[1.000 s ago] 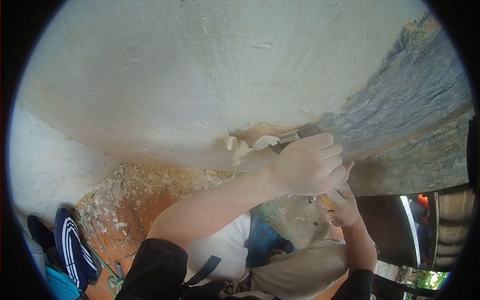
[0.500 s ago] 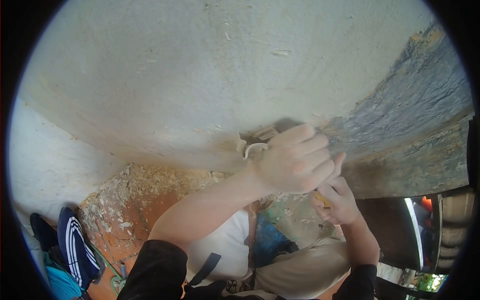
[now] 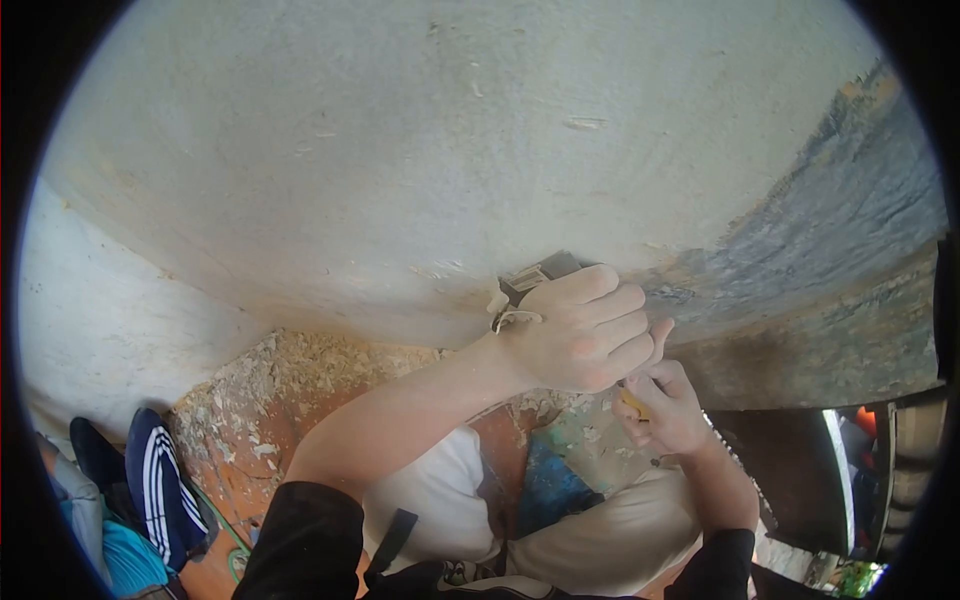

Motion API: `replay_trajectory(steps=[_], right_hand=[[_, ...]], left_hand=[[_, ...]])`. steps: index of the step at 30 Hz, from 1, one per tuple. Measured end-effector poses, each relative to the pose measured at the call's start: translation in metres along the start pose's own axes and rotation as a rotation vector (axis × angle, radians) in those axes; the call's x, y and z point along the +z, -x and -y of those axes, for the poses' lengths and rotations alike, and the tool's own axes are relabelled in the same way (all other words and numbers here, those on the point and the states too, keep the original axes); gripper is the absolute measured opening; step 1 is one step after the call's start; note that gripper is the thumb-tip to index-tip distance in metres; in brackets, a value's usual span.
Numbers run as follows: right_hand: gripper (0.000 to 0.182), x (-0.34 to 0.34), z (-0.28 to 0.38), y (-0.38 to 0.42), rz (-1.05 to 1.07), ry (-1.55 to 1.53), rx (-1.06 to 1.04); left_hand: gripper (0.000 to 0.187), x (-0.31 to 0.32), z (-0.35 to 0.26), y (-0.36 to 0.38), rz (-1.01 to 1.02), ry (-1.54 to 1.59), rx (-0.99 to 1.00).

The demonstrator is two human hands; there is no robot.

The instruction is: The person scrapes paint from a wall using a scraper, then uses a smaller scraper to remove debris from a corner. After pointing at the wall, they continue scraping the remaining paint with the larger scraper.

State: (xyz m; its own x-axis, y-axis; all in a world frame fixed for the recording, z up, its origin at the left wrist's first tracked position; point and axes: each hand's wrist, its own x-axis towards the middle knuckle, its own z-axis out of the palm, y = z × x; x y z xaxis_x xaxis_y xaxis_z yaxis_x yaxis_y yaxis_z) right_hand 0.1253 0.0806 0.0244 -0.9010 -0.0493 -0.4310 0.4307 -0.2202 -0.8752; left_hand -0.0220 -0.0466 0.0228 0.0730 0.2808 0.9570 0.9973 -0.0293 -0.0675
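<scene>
Most of the dark tool [image 3: 538, 279] at the center is tucked behind the left hand [image 3: 578, 335], so its grip end is out of sight, and that hand's fingertips curl away where you can't see them. The right hand [image 3: 670, 405] covers a good chunk of the yellow piece [image 3: 634, 404]; it might be part of the same tool, but honestly I can't tell from this angle. Both black sleeves [image 3: 305, 540] get chopped by the bottom edge. Lower left, the dark rim crops the teal cloth [image 3: 132, 562]. Far right, that orange-red bit [image 3: 865, 421] is too tiny to make out.
</scene>
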Motion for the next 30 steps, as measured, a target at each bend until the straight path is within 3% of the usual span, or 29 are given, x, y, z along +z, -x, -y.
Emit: replay_trajectory(steps=[4, 6, 7, 10, 13, 15, 21, 25, 30], right_hand=[[0.036, -0.001, -0.005, 0.012, -0.042, -0.014, 0.026], [0.037, -0.022, -0.002, 0.022, -0.031, 0.359, -0.262], [0.038, -0.024, 0.002, 0.033, -0.09, 0.088, -0.036], [0.038, -0.03, -0.001, 0.039, -0.108, -0.028, -0.059], [0.037, -0.025, 0.008, 0.041, -0.122, -0.017, 0.008], [0.037, -0.02, 0.004, 0.029, -0.078, 0.043, 0.012], [0.035, 0.014, -0.002, -0.005, 0.075, 0.081, 0.038], [0.032, 0.005, 0.012, 0.006, -0.023, 0.119, -0.002], [0.028, -0.029, 0.005, 0.039, -0.083, 0.086, -0.024]], left_hand=[[0.033, 0.006, -0.006, -0.013, -0.046, 0.011, -0.049], [0.033, 0.018, -0.014, -0.019, -0.102, 0.002, -0.082], [0.034, 0.028, -0.02, -0.021, -0.113, 0.059, -0.087], [0.035, 0.04, -0.027, -0.025, -0.097, 0.128, -0.088], [0.036, 0.036, -0.024, -0.025, -0.035, 0.128, -0.094], [0.038, 0.031, -0.018, -0.02, -0.122, 0.084, -0.084], [0.04, -0.013, 0.005, 0.002, 0.02, 0.008, -0.013], [0.041, -0.005, -0.001, -0.007, -0.023, -0.093, -0.09], [0.039, 0.041, -0.022, -0.019, -0.156, 0.033, -0.109]])
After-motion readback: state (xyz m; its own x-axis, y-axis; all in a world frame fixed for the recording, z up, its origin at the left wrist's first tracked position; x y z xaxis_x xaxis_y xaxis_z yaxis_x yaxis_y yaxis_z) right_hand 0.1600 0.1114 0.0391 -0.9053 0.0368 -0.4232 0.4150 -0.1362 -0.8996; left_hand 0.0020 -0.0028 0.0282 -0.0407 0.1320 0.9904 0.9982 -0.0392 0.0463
